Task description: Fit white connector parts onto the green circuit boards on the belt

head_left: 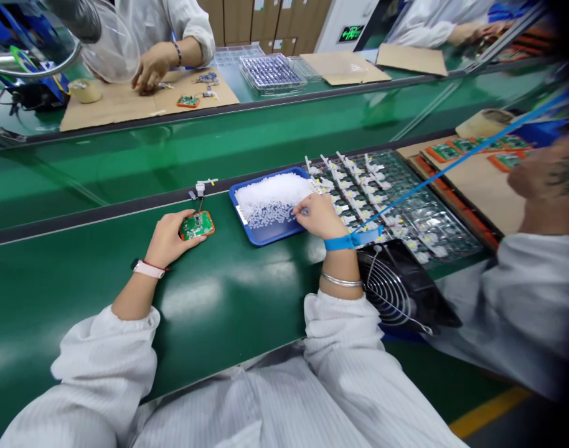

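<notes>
My left hand grips a green circuit board in an orange frame by its edges, resting at the green bench. Wires run from the board up to a small white connector piece lying beyond it. My right hand is over the right side of a blue tray, thumb and fingertips pinched together. Whatever is between those fingertips is too small to make out. Many tiny translucent white pieces are heaped at the tray's back and scattered thinly toward its front. A blue wrist strap circles my right wrist.
Right of the tray stands a clear blister tray with rows of white wired parts. A black fan sits by my right forearm, and a blue cord stretches rightward. Co-workers' hands work across the bench and at right.
</notes>
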{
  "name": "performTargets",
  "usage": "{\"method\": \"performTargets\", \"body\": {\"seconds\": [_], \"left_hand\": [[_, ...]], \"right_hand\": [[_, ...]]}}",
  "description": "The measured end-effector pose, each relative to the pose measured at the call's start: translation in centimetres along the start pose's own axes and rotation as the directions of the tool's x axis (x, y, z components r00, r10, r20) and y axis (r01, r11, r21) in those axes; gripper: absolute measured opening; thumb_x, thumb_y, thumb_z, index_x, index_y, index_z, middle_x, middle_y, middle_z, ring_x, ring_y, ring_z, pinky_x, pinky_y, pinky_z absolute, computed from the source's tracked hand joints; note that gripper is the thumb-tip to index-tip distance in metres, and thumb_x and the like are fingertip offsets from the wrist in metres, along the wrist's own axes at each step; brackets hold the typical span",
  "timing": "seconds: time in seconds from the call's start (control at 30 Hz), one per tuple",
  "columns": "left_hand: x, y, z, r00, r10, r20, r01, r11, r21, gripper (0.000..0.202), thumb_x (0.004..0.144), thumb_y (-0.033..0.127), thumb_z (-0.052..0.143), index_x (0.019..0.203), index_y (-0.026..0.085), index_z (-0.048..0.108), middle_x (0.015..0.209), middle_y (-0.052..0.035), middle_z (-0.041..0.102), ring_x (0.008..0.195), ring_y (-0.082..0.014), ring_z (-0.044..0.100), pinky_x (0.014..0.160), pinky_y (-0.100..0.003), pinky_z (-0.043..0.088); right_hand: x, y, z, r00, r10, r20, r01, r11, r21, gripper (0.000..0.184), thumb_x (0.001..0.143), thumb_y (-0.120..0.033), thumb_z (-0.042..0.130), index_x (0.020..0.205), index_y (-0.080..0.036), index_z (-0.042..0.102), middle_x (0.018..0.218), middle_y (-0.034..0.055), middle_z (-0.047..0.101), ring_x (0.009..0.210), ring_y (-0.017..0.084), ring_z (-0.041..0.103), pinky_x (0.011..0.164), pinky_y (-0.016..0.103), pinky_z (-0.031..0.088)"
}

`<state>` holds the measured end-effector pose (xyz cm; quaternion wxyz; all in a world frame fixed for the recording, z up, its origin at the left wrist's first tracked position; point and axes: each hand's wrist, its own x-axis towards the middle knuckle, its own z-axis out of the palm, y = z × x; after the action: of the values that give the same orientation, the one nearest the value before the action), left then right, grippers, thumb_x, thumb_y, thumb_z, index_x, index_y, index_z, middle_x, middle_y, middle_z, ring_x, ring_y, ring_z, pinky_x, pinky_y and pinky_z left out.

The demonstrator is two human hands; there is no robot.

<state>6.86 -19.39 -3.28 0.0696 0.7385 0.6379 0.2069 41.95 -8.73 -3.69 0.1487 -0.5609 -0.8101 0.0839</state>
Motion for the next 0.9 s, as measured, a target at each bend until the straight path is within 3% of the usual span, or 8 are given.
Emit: {"method": "performTargets", "body": {"seconds": [0.2, 0.33, 0.43, 0.6, 0.73, 0.9], "left_hand": [[-2.0, 0.8, -0.4, 1.0, 0.025, 0.005, -0.025, 1.0, -0.01, 0.061, 0.075, 0.057, 0.061, 0.122, 0.019, 0.051, 0.115, -0.0101, 0.061, 0.106, -0.0286, 0.055, 0.09, -0.04, 0.041], [-2.7, 1.1, -0.4, 0.999, 0.042, 0.0, -0.042, 0.999, -0.014, 0.059, 0.076, 0.055, 0.061, 0.121, 0.019, 0.05, 0.116, -0.0095, 0.061, 0.106, -0.0282, 0.054, 0.092, -0.04, 0.04], [-2.9, 1.2, -0.3, 0.999, 0.042, 0.005, -0.042, 0.999, -0.018, 0.06, 0.076, 0.055, 0.061, 0.121, 0.018, 0.05, 0.116, -0.0102, 0.061, 0.107, -0.0285, 0.054, 0.091, -0.04, 0.041], [-2.8, 1.0, -0.1, 0.999, 0.048, -0.001, -0.048, 0.999, -0.018, 0.059, 0.076, 0.056, 0.061, 0.121, 0.019, 0.05, 0.116, -0.01, 0.061, 0.107, -0.0289, 0.055, 0.091, -0.041, 0.041], [-2.7, 0.9, 0.1, 0.999, 0.05, -0.018, -0.051, 0.998, -0.032, 0.057, 0.075, 0.054, 0.063, 0.119, 0.02, 0.051, 0.116, -0.0094, 0.061, 0.105, -0.0286, 0.056, 0.09, -0.041, 0.042], [-2.7, 1.1, 0.5, 0.998, 0.054, -0.038, -0.056, 0.996, -0.071, 0.055, 0.075, 0.051, 0.066, 0.119, 0.02, 0.051, 0.117, -0.0093, 0.061, 0.106, -0.0274, 0.055, 0.09, -0.041, 0.042]], "right_hand": [[0.1, -0.1, -0.3, 0.998, -0.019, 0.055, 0.019, 1.0, -0.002, 0.021, 0.07, -0.013, 0.051, 0.073, -0.016, 0.071, 0.08, 0.0099, 0.063, 0.084, 0.024, 0.051, 0.085, 0.04, 0.034], [0.1, -0.1, -0.3, 1.0, -0.002, 0.018, 0.002, 1.0, -0.013, 0.02, 0.071, -0.014, 0.052, 0.073, -0.016, 0.072, 0.081, 0.0102, 0.064, 0.083, 0.024, 0.052, 0.083, 0.039, 0.035], [0.0, -0.2, -0.6, 0.999, 0.03, 0.02, -0.029, 0.998, -0.058, 0.017, 0.072, -0.017, 0.054, 0.071, -0.014, 0.071, 0.081, 0.0113, 0.064, 0.082, 0.024, 0.054, 0.083, 0.039, 0.035], [-0.3, -0.9, -1.7, 0.993, 0.031, 0.118, -0.024, 0.998, -0.058, 0.016, 0.072, -0.024, 0.06, 0.064, -0.015, 0.069, 0.075, 0.008, 0.066, 0.077, 0.022, 0.057, 0.081, 0.037, 0.036], [-0.3, -1.6, -2.2, 0.981, 0.016, 0.193, -0.004, 0.998, -0.062, 0.016, 0.073, -0.019, 0.058, 0.062, -0.015, 0.069, 0.071, 0.0062, 0.067, 0.076, 0.021, 0.059, 0.079, 0.033, 0.037], [0.1, -1.2, -1.6, 0.987, -0.011, 0.163, 0.03, 0.993, -0.116, 0.017, 0.074, -0.017, 0.055, 0.067, -0.015, 0.071, 0.079, 0.0095, 0.068, 0.08, 0.022, 0.06, 0.077, 0.032, 0.036]]}}
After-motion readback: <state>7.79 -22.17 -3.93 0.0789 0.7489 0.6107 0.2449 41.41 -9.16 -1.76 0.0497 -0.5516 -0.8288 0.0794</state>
